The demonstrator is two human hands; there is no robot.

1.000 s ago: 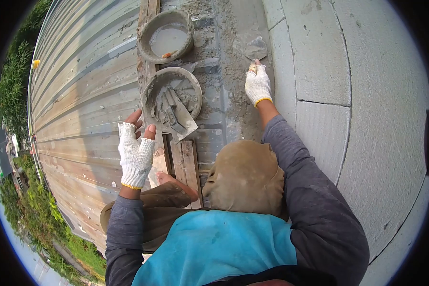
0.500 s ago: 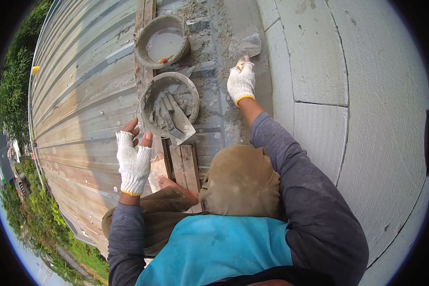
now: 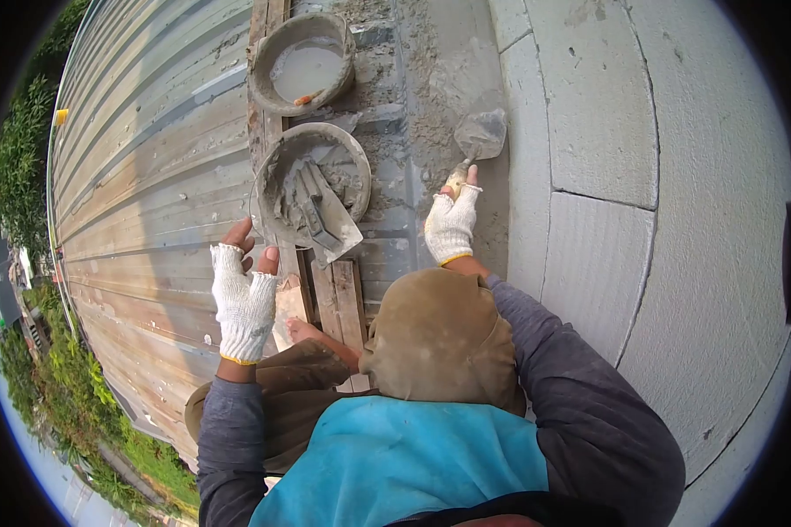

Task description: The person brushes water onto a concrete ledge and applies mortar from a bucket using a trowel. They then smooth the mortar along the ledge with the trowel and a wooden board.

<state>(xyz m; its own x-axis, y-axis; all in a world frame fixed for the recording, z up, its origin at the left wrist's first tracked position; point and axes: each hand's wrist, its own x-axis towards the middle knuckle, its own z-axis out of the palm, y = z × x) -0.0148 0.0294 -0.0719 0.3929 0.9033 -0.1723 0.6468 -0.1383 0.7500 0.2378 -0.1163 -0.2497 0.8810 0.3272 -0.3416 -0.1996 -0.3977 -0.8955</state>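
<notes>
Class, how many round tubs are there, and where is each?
2: the upper tub, with cloudy liquid, near the picture's top; the lower tub, with grey mortar, just below it. None looks hidden.

Looking over the buckets (image 3: 321, 139), the trowels (image 3: 482, 133), the blue shirt (image 3: 404, 457), the pale blocks (image 3: 602, 114): no lettering, brand, number or sign to be read anywhere!

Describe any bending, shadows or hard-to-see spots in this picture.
Head view: the lens bows the ribbed metal roof and leaves black corners; head view: daylight, with a darker shadow band across the roof; head view: the held trowel blends into grey mortar.
</notes>
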